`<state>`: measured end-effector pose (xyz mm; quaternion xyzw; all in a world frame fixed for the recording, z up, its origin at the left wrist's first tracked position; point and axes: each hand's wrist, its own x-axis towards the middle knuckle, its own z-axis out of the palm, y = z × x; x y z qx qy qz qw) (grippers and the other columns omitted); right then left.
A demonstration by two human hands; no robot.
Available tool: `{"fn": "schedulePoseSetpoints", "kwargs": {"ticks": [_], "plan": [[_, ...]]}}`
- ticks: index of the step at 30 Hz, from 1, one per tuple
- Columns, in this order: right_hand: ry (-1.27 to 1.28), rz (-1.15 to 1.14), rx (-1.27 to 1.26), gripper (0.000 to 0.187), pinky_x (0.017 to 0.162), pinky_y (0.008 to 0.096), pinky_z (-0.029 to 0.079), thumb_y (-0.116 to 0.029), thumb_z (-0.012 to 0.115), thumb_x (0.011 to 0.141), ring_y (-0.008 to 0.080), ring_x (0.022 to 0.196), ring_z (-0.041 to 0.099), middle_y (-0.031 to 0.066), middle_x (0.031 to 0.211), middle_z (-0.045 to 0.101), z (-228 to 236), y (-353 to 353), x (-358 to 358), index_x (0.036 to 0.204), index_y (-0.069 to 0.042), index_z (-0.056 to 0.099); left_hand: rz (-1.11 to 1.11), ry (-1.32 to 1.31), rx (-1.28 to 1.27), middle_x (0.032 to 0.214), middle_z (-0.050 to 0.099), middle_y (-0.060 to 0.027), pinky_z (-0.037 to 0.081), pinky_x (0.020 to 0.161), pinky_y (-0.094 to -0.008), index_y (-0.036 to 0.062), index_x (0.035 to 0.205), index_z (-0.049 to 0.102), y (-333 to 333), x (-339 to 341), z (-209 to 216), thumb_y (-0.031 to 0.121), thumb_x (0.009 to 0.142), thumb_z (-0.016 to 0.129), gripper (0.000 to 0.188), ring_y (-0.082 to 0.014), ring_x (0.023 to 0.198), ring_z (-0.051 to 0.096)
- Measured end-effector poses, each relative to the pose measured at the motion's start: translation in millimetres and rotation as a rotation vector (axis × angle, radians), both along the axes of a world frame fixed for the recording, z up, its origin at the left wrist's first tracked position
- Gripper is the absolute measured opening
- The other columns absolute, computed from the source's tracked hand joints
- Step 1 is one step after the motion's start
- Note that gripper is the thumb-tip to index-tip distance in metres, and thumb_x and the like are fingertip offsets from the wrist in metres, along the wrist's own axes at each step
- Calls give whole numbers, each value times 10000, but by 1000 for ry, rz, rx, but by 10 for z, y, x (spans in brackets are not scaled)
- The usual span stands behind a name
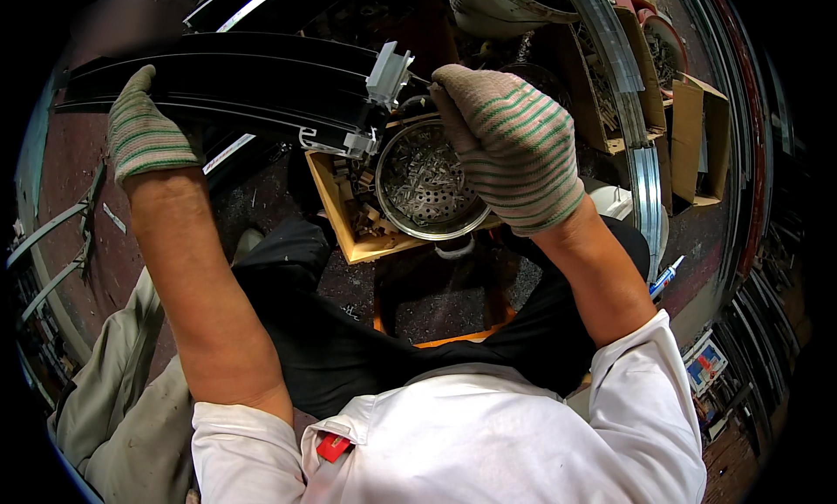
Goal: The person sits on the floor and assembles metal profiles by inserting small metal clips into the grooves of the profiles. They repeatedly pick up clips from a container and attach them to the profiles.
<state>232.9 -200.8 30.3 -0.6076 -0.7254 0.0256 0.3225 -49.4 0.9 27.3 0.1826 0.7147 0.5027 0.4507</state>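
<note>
My left hand [150,133], in a striped knit glove, is closed around the near side of a long black frame profile [235,78]; its thumb shows on top and the other fingers are hidden. At the profile's right end, pale metal fittings [388,75] stick out. Just right of that end, my gloved right hand [514,146] is closed in a pinch. A thin bit shows at its fingertips, too small to name. Below, a round metal colander [433,214] holds many small metal pieces [425,168].
Under the colander stands a wooden box [331,207] with small blocks in it. Cardboard boxes [697,142] and a pink tub [667,46] are at the far right. Long metal strips [647,190] run along the right. A blue-and-white tube [667,275] lies near my right elbow.
</note>
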Motion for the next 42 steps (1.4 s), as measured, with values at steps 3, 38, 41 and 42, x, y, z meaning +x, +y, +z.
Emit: {"fn": "schedulePoseSetpoints", "kwargs": {"ticks": [3,38,41,42], "plan": [[-33,48,14,159,662,323,589,-51,725,856,266,762,713,124,845,709,-67,20,61,1009,-49,682,-28,15,-22,1048,680,-162,620,781,-474,30,1128,615,-6,1,6,208,892,680,303,-302,917,705],[390,278,-42,114,652,275,556,8,691,885,179,755,669,104,972,689,-194,-22,55,959,-34,615,-129,-34,-7,995,700,-150,599,783,-467,25,1086,657,-86,-33,-4,244,867,701,313,-294,872,693],[520,314,-30,107,640,319,563,-12,700,875,257,747,679,105,914,672,-188,4,35,936,-33,615,-153,-30,-39,1008,702,-155,596,785,-479,24,1085,660,-89,-86,-6,270,849,723,346,-301,879,694],[531,332,-38,113,647,317,566,-7,703,871,252,757,681,103,919,674,-191,13,39,935,-33,614,-166,-28,-70,1016,702,-157,595,785,-482,23,1086,660,-84,-117,3,279,843,731,360,-304,882,694]]}}
